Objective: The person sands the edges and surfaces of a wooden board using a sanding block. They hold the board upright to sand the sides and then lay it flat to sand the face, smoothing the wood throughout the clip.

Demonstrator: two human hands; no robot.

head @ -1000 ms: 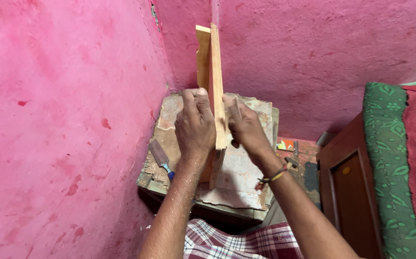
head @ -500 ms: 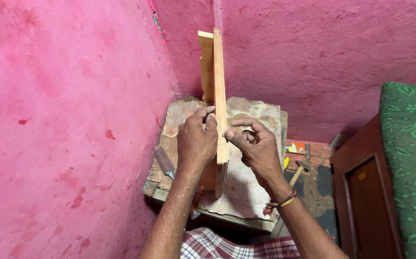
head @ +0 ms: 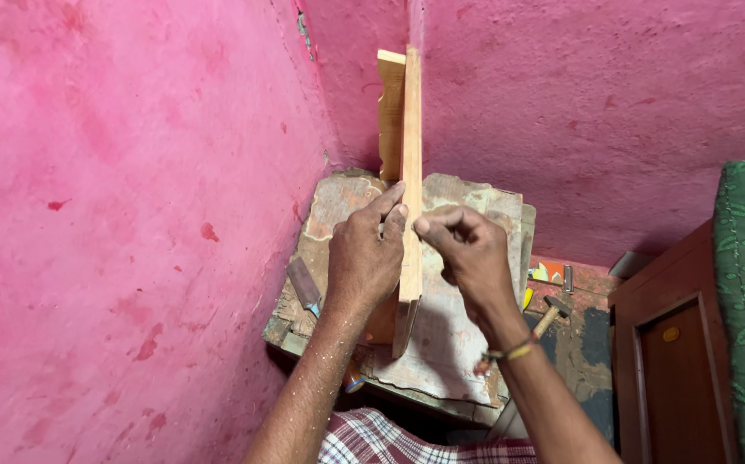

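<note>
Both hands work one long wooden strip (head: 411, 172) standing on edge on a worn workbench (head: 475, 344) in the pink corner. Left hand (head: 364, 258) wraps it to steady it; right hand (head: 467, 249) w/ fingertips pinched beside it, holding what, can't tell. Strip's pale, thin, w/ a notched board (head: 389, 112) behind.

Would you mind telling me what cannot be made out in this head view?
- What the right hand pinches: too small to tell.
- Lower part of the wooden strip: covered by the left hand.
- Chisel handle end: hidden behind the left forearm.
- Hammer: partly behind the right wrist.
- Cabinet: cut off by the frame edge.
</note>
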